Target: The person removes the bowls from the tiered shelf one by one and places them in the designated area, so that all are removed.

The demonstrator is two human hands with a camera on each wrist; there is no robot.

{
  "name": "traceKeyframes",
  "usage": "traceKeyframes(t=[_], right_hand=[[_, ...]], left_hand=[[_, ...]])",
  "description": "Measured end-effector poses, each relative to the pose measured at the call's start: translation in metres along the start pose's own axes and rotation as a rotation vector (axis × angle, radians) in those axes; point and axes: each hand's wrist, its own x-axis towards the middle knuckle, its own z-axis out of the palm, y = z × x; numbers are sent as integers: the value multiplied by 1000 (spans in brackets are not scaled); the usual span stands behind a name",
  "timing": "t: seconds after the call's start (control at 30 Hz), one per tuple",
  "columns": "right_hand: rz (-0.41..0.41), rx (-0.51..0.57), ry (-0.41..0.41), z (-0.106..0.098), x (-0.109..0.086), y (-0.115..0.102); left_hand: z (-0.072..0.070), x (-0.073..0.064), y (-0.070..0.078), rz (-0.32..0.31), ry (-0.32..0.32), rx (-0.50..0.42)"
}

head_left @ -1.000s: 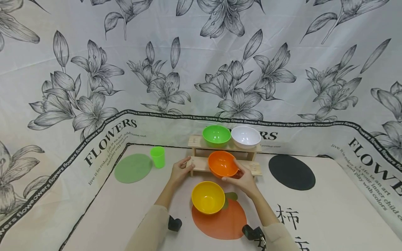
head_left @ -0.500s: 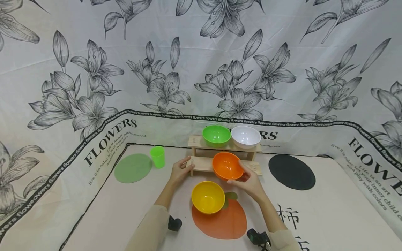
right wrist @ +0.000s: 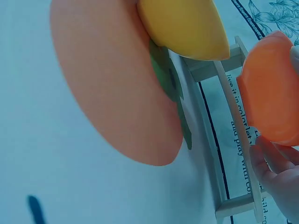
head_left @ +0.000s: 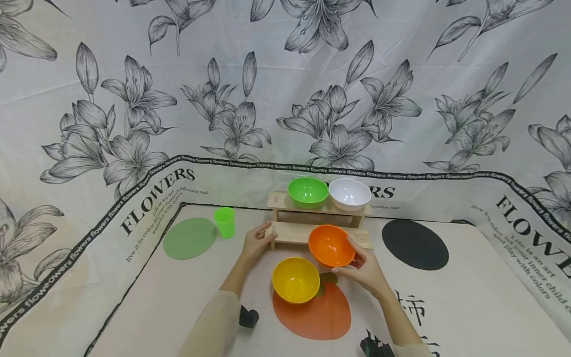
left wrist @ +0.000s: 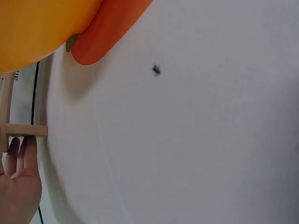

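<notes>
Orange bowl [head_left: 331, 246] has shifted toward four o'clock, pinched at its side by your right hand [head_left: 368, 271], between one and two o'clock from the yellow bowl [head_left: 296, 280]; your left hand [head_left: 257, 244] grips the wooden shelf's [head_left: 290, 233] nine o'clock end.

Orange bowl [head_left: 331, 245], yellow bowl [head_left: 296, 280] at lower centre, green bowl [head_left: 308, 192] and white bowl [head_left: 350, 194] above, lime cup [head_left: 224, 222] left of centre, tan stand [head_left: 290, 234], beige sleeve [head_left: 211, 325] at bottom, black-line flowers [head_left: 341, 148] on white cloth [head_left: 232, 29] across the top, sage oval [head_left: 189, 239] at left, black oval [head_left: 415, 245] at right
</notes>
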Motion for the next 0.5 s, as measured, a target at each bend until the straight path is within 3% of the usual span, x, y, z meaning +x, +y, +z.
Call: traceKeyframes(t=[0.5], right_hand=[[86, -21, -5, -4, -27, 4]], left_hand=[[1, -3, 4, 1, 8, 19]])
